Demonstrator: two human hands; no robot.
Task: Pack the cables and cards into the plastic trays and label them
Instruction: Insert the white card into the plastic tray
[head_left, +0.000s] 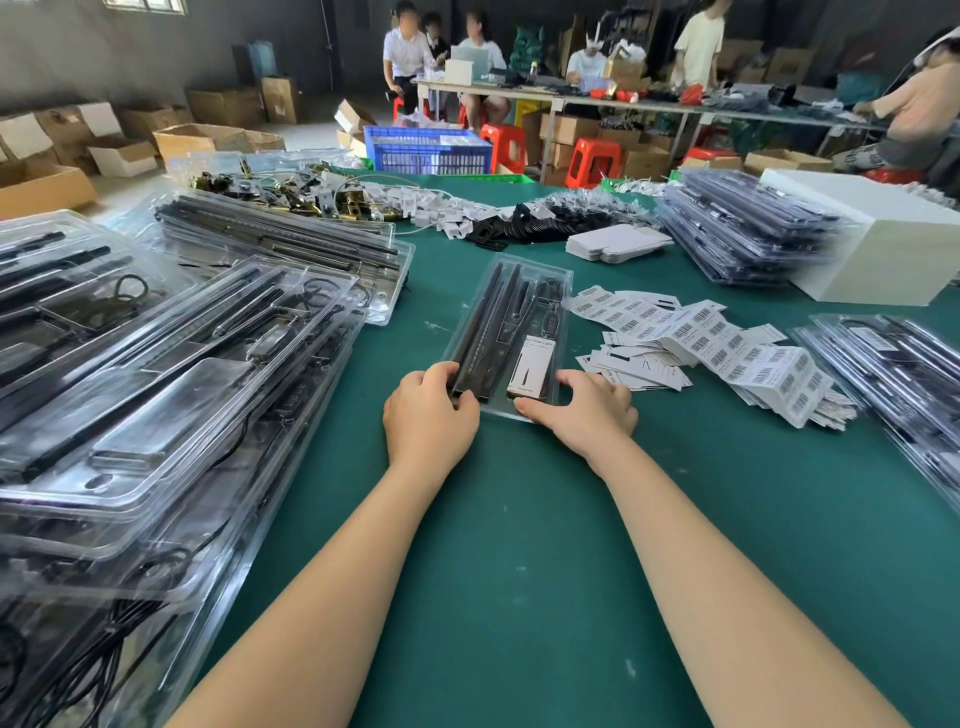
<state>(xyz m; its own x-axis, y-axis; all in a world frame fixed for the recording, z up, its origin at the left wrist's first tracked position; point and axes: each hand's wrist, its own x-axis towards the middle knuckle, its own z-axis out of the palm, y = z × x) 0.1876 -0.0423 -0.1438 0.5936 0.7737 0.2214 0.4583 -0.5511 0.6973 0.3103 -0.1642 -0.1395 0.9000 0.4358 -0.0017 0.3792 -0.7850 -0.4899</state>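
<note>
A clear plastic tray (506, 332) lies on the green surface (519, 519), its long side running away from the person, and both hands sit at its near end. The left hand (428, 408) curls round the near left corner: its fingers (441, 371) bend over the tray's edge and rest on the long black strips (483, 332) packed along the left side, thumb against the near rim — a closed grip on the tray. The right hand (584, 408) is flatter and looser; its fingers (579, 378) spread slightly along the tray's right edge, and the thumb (535, 411) presses on the near right rim, just below a white card (532, 369) seated in the tray's right compartment. Above the card, a dark cable part lies in the tray, too dim to make out.

To the right of the tray, barcode labels (717, 343) lie scattered in a loose heap. On the left, stacks of filled trays (171, 374) overlap one another — more stand at the far right (748, 228).
</note>
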